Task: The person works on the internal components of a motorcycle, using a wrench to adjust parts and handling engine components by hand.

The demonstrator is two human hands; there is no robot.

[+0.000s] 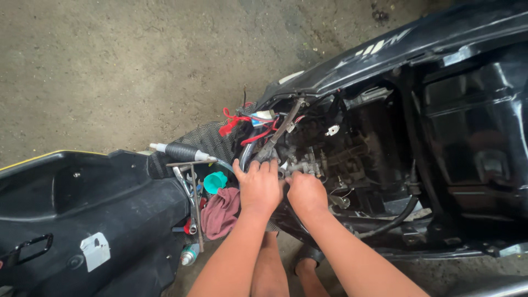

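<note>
**Carburettor under both hands in the opened scooter**

Carburettor (304,165), a grey metal block, sits deep in the scooter (440,110), among the engine parts below the black body panel. Both hands reach in from below. The left hand (258,184) has its fingers curled over the parts just left of the carburettor, beside a grey hose (246,154); whether it actually grips anything cannot be told. The right hand (306,190) lies knuckles-up against the carburettor, its fingertips hidden behind the metal, so its hold cannot be told either. The two hands are just beside each other, nearly touching.

Red wires (236,124) hang above the left hand. To the left, a removed black panel (82,203) lies on the concrete floor (110,66). Between panel and hands lie a T-handle wrench (193,192), a teal funnel (215,181) and a dark red rag (219,212). A black hose (393,220) curves to the right of the right hand.
</note>
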